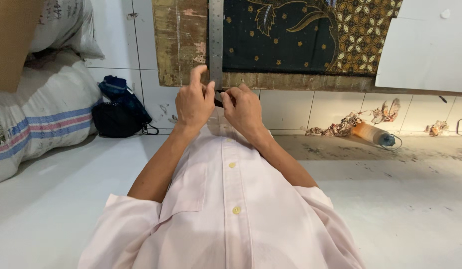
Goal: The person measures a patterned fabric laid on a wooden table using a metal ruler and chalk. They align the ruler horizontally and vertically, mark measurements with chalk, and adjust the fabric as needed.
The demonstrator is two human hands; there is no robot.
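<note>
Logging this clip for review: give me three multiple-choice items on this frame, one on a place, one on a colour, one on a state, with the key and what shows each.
1. Where does the metal ruler lie?
A. Flat on the floor
B. Upright along the left edge of the dark patterned cloth
C. Across the striped sack

2. What colour is the person's shirt?
A. Pale pink
B. Dark green
C. Black

3. How are the left hand and right hand placed?
A. Wide apart at the sides
B. Flat on the floor
C. Close together at the ruler's lower end

Key: 1 B, the ruler runs vertically beside the cloth on the wooden board. 2 A, the buttoned shirt is pale pink. 3 C, both hands meet just below the board's edge, pinching something small and dark that cannot be made out.
</note>
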